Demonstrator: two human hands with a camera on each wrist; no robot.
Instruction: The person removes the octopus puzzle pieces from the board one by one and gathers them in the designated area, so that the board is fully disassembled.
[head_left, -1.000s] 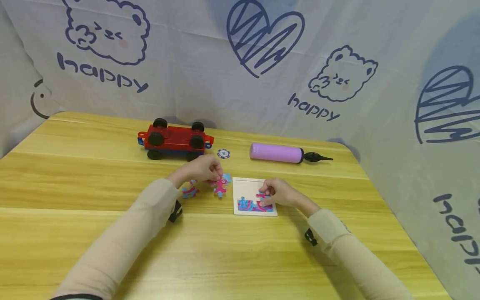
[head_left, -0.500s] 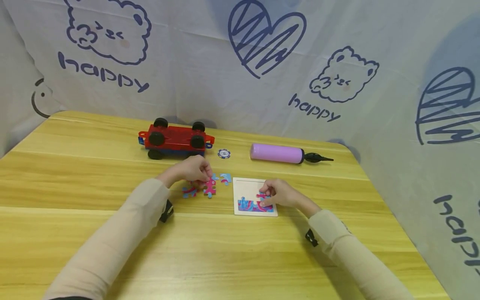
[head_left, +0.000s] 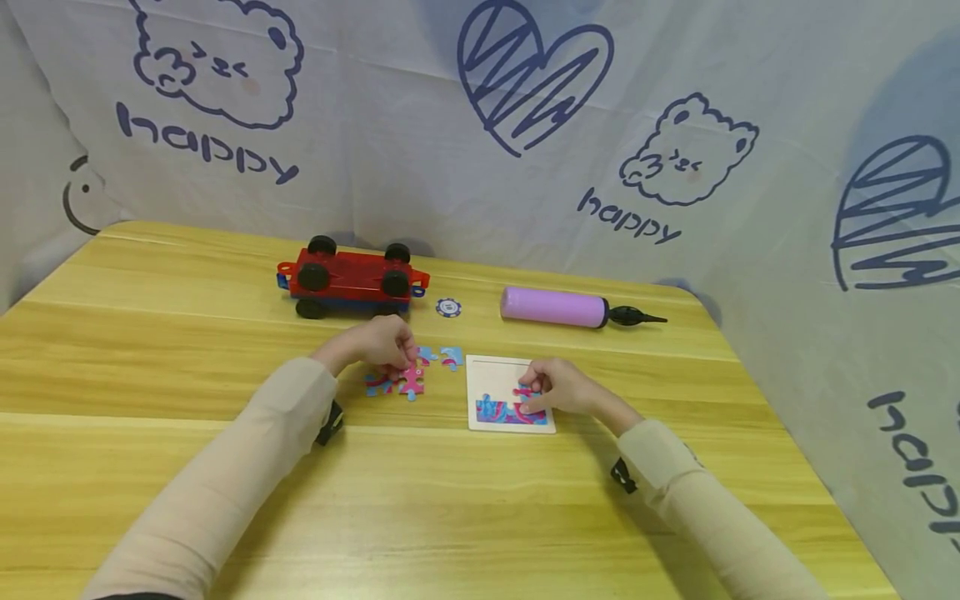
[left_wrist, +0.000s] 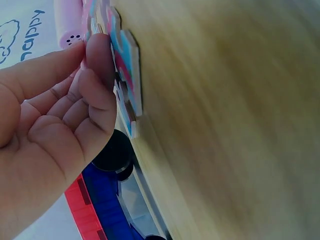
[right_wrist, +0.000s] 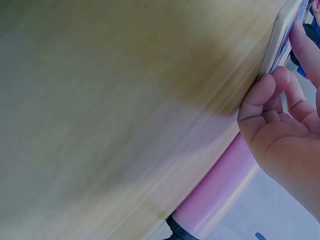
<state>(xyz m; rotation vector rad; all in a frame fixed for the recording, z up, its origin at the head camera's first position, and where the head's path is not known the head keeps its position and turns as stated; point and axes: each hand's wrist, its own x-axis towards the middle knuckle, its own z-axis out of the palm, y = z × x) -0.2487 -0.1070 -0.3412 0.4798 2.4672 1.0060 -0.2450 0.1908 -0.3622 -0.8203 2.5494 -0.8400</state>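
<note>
Puzzle pieces (head_left: 405, 382) lie on your wooden table (head_left: 150, 333) before the printed cloth, your left hand (head_left: 375, 343) pinching one (seen edge-on in the wrist view), your right hand (head_left: 555, 388) pressing another into the puzzle board (head_left: 491, 375).

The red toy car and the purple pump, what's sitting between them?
Between the red toy car and the purple pump, a small round blue-and-white chip lies on the wooden table. The head view shows it.
</note>
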